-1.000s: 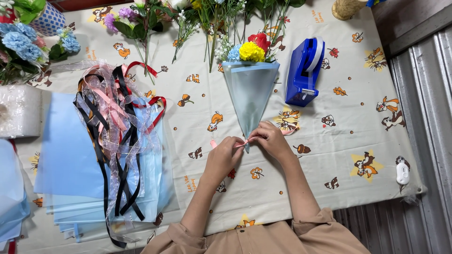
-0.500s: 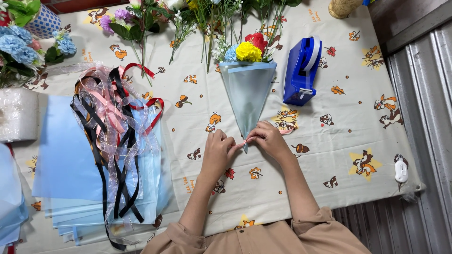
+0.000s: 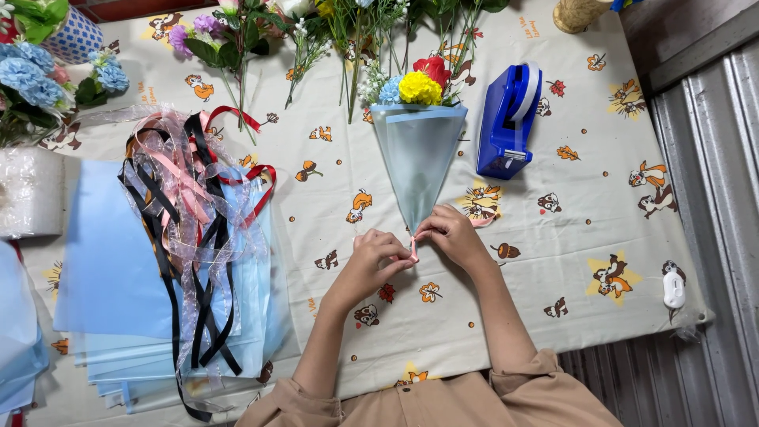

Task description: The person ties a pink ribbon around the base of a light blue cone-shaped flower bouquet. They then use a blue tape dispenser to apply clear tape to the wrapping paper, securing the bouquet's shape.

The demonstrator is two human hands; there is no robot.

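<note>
Head view, looking straight down on a desk (image 3: 553, 237) covered by a cream cloth printed with cartoon chipmunks and leaves. At the centre of the frame lies one small bouquet (image 3: 417, 150), a cone of pale blue wrap with its point toward the person and its open mouth toward the top of the frame, so the blooms stay clear of the work. Three flower heads show at the mouth: one yellow, one red, one light blue. Both hands meet at the cone's tip, just below centre. The left hand (image 3: 371, 257) and the right hand (image 3: 451, 237) each pinch a thin pink ribbon (image 3: 413, 249) wound about the tip, the grip of each narrow and closed on the ribbon, seemingly to cinch the wrap tight where the stems gather. Right of the bouquet, well apart from the hands, stands one blue tape dispenser (image 3: 510, 119). At left a tangle of ribbons (image 3: 190, 229), black, pink, red and sheer, too many to count, lies across a stack of blue sheets (image 3: 111, 269). Loose stems (image 3: 348, 39) line the top edge, with blue hydrangeas (image 3: 39, 79) at upper left. One small white device (image 3: 674, 289) sits at the desk's right edge.
</note>
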